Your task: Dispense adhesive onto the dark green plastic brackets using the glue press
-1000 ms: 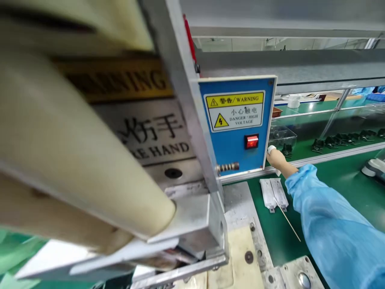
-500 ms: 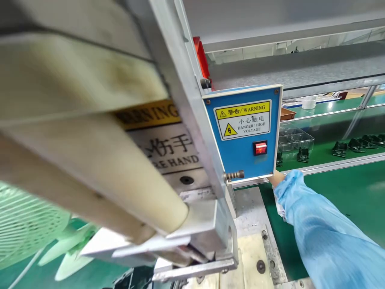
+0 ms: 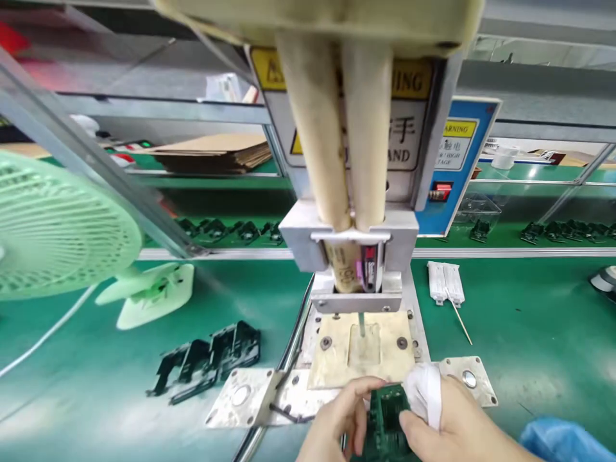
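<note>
A dark moulded plastic part [image 3: 386,423] is held low in the view, just in front of the machine's base. My left hand [image 3: 339,420] grips its left side, index finger along the upper edge. My right hand [image 3: 452,417] is closed with its thumb on the part's right side. A bunched white cloth [image 3: 423,393] covers that hand's fingertips, so their exact hold is hidden. Behind the part is a cream fixture plate [image 3: 332,359] with a shallow recess. A thin nozzle [image 3: 362,324] points down over it from a two-tube glue cartridge [image 3: 344,263].
Metal button plates [image 3: 243,396] flank the fixture. More dark plastic parts [image 3: 206,359] lie at left, near a green fan [image 3: 62,224]. To the right lies a white double holder [image 3: 445,282] with a cotton swab [image 3: 461,321]. A blue control box [image 3: 462,167] stands behind.
My view has swung left and back from the machine. My right hand, formerly reaching behind the blue box, is now at the front with white cloth. Both hands now hold the dark part.
</note>
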